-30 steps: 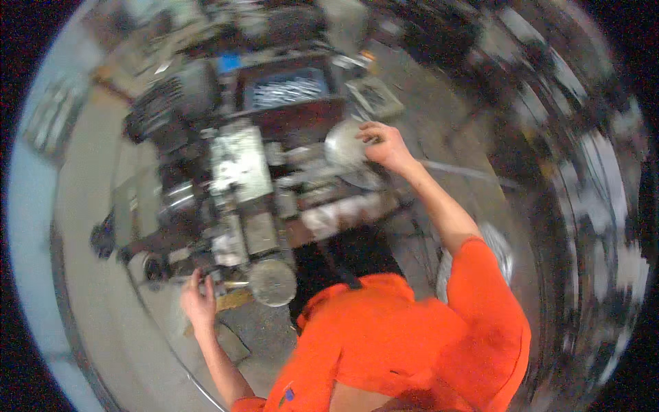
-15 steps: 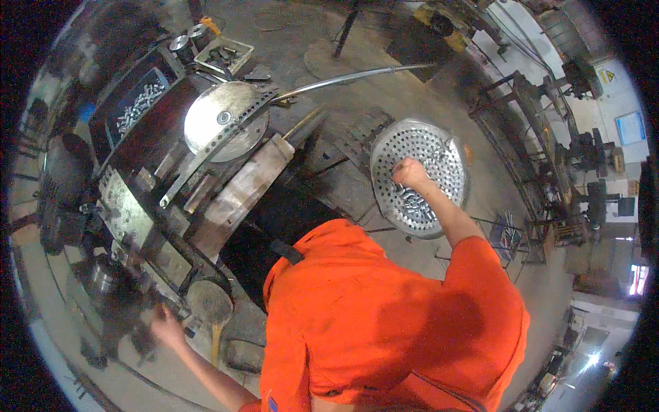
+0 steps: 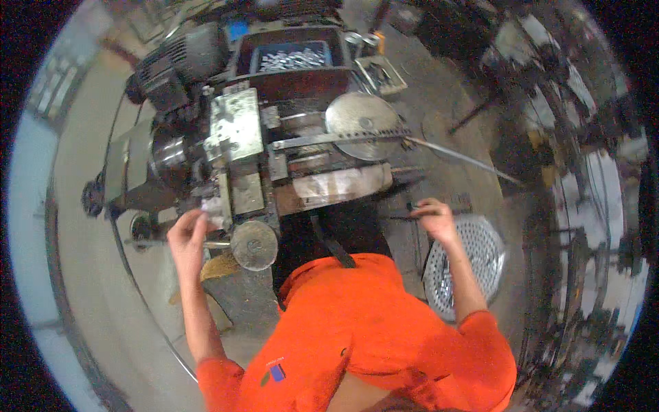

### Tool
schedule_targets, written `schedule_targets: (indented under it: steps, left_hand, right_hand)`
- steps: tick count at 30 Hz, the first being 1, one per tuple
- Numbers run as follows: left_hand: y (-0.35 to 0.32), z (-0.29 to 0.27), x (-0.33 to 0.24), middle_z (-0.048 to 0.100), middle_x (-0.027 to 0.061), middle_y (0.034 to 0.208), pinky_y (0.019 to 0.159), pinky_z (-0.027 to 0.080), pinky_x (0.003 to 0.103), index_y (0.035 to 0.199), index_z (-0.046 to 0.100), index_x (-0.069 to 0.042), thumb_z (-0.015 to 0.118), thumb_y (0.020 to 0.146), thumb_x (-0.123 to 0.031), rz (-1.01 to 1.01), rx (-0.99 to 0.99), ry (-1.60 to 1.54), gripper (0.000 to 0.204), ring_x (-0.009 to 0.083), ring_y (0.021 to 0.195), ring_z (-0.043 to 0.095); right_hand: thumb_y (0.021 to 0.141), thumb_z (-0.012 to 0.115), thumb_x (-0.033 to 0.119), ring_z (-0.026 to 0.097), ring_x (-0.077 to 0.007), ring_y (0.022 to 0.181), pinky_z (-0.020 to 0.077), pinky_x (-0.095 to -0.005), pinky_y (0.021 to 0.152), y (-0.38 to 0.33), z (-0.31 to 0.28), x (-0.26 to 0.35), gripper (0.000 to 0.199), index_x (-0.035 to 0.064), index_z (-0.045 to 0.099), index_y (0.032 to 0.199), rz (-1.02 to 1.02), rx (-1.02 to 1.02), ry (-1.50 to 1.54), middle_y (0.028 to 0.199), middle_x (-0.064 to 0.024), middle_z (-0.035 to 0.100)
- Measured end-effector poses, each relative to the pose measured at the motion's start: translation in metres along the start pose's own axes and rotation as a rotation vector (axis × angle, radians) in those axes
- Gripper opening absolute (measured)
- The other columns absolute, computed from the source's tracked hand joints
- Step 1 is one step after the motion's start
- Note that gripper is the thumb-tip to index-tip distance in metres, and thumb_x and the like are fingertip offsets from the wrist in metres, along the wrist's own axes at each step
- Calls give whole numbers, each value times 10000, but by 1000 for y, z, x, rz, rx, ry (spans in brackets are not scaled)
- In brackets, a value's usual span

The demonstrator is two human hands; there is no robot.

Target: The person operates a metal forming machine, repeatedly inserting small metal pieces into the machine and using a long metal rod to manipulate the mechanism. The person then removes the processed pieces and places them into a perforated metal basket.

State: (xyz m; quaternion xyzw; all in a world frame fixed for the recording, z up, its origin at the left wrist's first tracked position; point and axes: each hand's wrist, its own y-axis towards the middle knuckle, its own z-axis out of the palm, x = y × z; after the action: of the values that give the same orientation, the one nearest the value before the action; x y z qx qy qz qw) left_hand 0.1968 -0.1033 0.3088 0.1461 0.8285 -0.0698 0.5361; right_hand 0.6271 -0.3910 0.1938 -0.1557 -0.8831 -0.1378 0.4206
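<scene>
My left hand (image 3: 187, 237) is at the near left side of a metal machine, fingers curled together. Blur hides what, if anything, they hold. Beside it is a round grey handwheel (image 3: 254, 245), and a thin rod runs behind the hand. My right hand (image 3: 435, 220) is raised in front of my right side, with thumb and fingers closed on a small dark metal piece (image 3: 412, 207) at the fingertips. Below and right of that hand stands a round perforated metal basket (image 3: 480, 240); small shiny metal pieces lie in it, partly hidden by my forearm.
A flat round disc (image 3: 362, 113) with a perforated bar and a long rod (image 3: 473, 162) juts rightward from the machine. Behind is a blue bin (image 3: 255, 60) of small metal parts. A motor (image 3: 185, 58) is at far left, a tray (image 3: 390, 77) of tools at back right.
My view has swung left to face the machine. My right hand has come up out of the perforated basket with a small piece. My left hand has moved up alongside the handwheel.
</scene>
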Motion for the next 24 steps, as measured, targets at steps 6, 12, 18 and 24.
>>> schedule_targets:
  steps: [6, 12, 18, 24]
  left_hand:
    - [3, 76, -26, 645, 95, 704, 621, 479, 259, 852, 627, 16, 469, 928, -311, -82, 499, -435, 371, 152, 656, 623]
    - [-12, 70, -18, 607, 61, 637, 528, 451, 241, 766, 608, 3, 522, 903, -317, -117, 434, -582, 359, 118, 557, 577]
    - [2, 45, -16, 533, -3, 546, 428, 381, 253, 694, 624, -19, 651, 802, -363, -98, 347, -97, 362, 74, 465, 482]
    - [14, 20, -8, 492, -11, 486, 379, 327, 237, 627, 603, -16, 642, 814, -366, -51, 220, -223, 398, 58, 417, 439]
  right_hand:
    - [522, 600, 32, 581, -272, 930, 469, -319, 805, 109, 106, 196, 374, 78, 681, 884, -571, 276, 336, 1050, -126, 564]
    - [556, 574, 84, 580, -288, 869, 480, -335, 759, 116, 135, 248, 283, 14, 643, 822, -721, 270, 289, 999, -162, 558]
    - [533, 620, 151, 554, -318, 794, 478, -388, 691, 129, 148, 254, 277, 24, 618, 779, -865, 327, -68, 962, -171, 574]
    - [545, 624, 206, 530, -302, 783, 462, -391, 672, 168, 165, 291, 266, 44, 619, 756, -1038, 441, -141, 888, -128, 576]
